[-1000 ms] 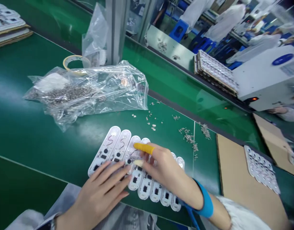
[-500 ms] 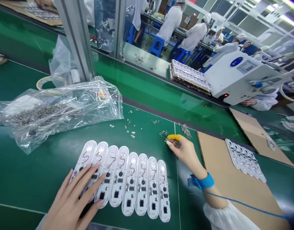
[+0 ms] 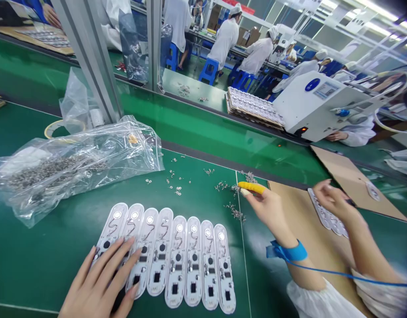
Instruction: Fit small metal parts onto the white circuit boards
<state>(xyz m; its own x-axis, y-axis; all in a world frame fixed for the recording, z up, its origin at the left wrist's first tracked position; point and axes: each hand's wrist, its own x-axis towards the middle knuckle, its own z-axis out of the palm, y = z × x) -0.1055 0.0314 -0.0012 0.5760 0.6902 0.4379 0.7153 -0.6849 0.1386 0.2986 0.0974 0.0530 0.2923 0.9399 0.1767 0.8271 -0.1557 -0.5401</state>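
My left hand (image 3: pixel 102 280) lies with fingers spread over the leftmost of a row of white oval plastic housings (image 3: pixel 194 265). Each housing shows a round disc, thin wires and a circuit board with black parts. A yellow finger cot (image 3: pixel 251 187) covers a fingertip of my right hand (image 3: pixel 266 205), which wears a blue wrist strap (image 3: pixel 287 251). Thumb and finger of that hand pinch small metal screws, partly hidden by the fingertips. Beside it lie a heap of small screws (image 3: pixel 235 213) and another small group (image 3: pixel 220 186).
A clear plastic bag (image 3: pixel 133 154) full of small metal parts lies at the left, near a tape roll (image 3: pixel 54 128). At the right, another person's hand (image 3: pixel 334 201) is over more housings on a cardboard sheet (image 3: pixel 289 212). A white machine (image 3: pixel 322 104) stands beyond the divider.
My right hand has shifted slightly right and away, uncovering a heap of screws. Another person's hand has come in from the right over the housings there. My left hand stays on the row.
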